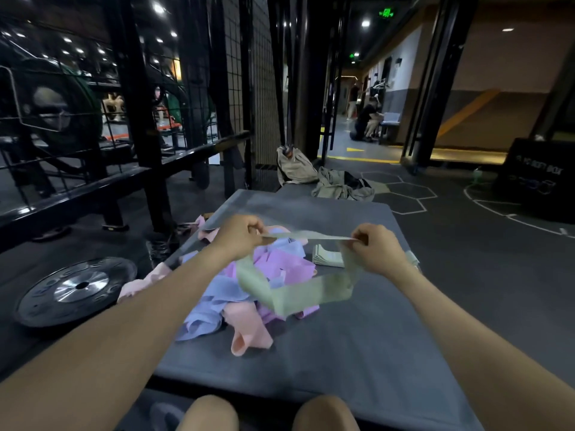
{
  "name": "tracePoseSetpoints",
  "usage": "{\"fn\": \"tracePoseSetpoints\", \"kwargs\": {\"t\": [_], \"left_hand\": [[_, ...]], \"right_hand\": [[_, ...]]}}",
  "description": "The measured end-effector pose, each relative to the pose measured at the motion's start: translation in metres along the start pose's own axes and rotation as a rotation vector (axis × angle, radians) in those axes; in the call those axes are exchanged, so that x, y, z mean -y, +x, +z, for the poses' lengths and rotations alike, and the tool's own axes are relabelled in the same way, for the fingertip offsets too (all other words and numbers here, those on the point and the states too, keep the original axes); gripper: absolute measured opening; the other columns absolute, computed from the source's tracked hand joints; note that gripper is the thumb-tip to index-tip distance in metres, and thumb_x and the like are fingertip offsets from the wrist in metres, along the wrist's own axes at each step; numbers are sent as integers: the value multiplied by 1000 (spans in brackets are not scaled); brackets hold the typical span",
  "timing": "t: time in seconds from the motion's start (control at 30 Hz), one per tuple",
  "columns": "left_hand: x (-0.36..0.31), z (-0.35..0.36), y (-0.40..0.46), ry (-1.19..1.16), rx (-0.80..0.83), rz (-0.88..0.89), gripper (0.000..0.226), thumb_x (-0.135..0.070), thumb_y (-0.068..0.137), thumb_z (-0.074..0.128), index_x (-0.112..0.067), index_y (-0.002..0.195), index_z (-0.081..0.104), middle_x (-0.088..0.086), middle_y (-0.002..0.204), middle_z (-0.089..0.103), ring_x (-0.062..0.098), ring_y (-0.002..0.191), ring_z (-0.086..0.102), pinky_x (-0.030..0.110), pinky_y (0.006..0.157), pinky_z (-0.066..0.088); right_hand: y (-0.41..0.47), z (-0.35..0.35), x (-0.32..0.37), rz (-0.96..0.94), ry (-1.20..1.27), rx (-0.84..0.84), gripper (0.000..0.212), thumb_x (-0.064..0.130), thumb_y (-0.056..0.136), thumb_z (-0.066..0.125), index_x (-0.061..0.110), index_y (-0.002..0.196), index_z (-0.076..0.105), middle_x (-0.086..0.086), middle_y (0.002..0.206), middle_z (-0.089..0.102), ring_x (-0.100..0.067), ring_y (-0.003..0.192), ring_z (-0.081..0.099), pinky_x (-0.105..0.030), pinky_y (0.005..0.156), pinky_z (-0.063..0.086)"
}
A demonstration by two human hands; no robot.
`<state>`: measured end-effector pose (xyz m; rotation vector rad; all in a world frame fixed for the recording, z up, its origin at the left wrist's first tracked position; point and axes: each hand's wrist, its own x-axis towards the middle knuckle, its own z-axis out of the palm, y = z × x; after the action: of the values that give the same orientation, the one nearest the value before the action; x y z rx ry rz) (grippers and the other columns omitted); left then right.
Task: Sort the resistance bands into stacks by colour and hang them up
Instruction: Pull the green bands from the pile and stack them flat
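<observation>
Both hands pinch a pale green band [298, 290] taut above the grey mat [357, 353]: left hand [241, 236] at eleven o'clock, right hand [378, 248] at one. Its loop sags over the mixed pile of bands [224, 303] at centre.

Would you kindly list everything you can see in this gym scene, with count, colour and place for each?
green band: one, pale green, stretched between both hands above the pile
band pile: many, lilac, blue and pink, tangled mid-mat
folded green stack: one, pale green, on the mat beside the right hand
mat: one, grey, on the floor
weight plate: one, black with silver hub, on the floor left of the mat
bag: one, khaki, beyond the mat
clothing heap: one, khaki, at the mat's far edge
black box: one, far right
left hand: pinches the band's left end
right hand: pinches the band's right end
knees: two, bottom edge
</observation>
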<state>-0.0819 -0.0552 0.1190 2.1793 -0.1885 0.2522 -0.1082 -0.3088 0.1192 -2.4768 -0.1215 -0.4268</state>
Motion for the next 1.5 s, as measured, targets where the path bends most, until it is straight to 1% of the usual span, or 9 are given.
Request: {"fn": "tracePoseSetpoints", "kwargs": {"t": [0.23,0.4,0.53,0.7,0.9,1.03,1.33,1.4,1.5], "left_hand": [[34,12,3,270,-28,4,15,-2,81,66,-14,73,60,1,72,54,30,112,58,39,92,43],[44,4,13,5,-132,-270,15,-1,88,49,-8,92,62,14,130,55,37,109,56,39,84,53],[54,6,16,-249,-103,-371,26,-2,89,42,-8,106,62,11,131,53,39,104,59,39,67,57],[56,9,17,-413,-202,-404,23,0,90,40,-14,89,58,4,134,53,34,107,58,45,84,55],[52,13,8,-219,-115,-275,33,9,90,35,-20,75,42,14,139,43,25,93,47,20,49,46],[54,14,9,-182,-130,-288,35,12,88,34,-16,69,45,11,134,47,24,82,53,21,56,51],[41,33,11,-56,175,-293,11,-9,80,67,-2,89,67,8,90,62,24,83,56,31,75,50],[36,41,14,-80,124,-271,12,-18,86,63,-8,81,68,2,84,61,24,84,60,38,85,53],[36,58,26,2,-6,-185,16,-6,90,55,-5,96,69,-3,72,53,4,59,55,22,61,50]], "right_hand": [[1,14,-17,40,-252,-42,15,16,93,47,8,102,57,-21,95,63,-39,89,58,-33,64,37],[-13,23,-39,-40,-500,113,14,13,86,49,14,92,62,-11,95,63,-35,91,58,-30,62,32],[-15,33,-45,76,-415,115,15,10,85,45,12,97,53,-14,100,62,-36,92,59,-32,65,38],[-13,35,-51,167,-163,97,18,-3,85,45,10,94,37,-20,84,59,-39,77,61,-48,68,53],[-12,27,-60,196,0,-6,24,-11,78,47,12,85,50,-11,85,55,-31,79,53,-31,57,46],[-13,20,-63,264,145,-40,22,-5,81,53,7,90,69,-6,84,61,-19,79,55,-10,53,35],[-11,19,-81,321,281,-10,28,13,84,58,6,59,48,-7,60,36,-16,57,31,-28,50,23],[-8,20,-91,346,214,-76,18,9,85,59,-2,71,62,-7,66,48,-17,64,43,-26,55,30],[-4,19,-111,396,208,-154,22,-3,81,58,1,101,65,-7,81,58,-21,79,53,-22,59,40]]}}
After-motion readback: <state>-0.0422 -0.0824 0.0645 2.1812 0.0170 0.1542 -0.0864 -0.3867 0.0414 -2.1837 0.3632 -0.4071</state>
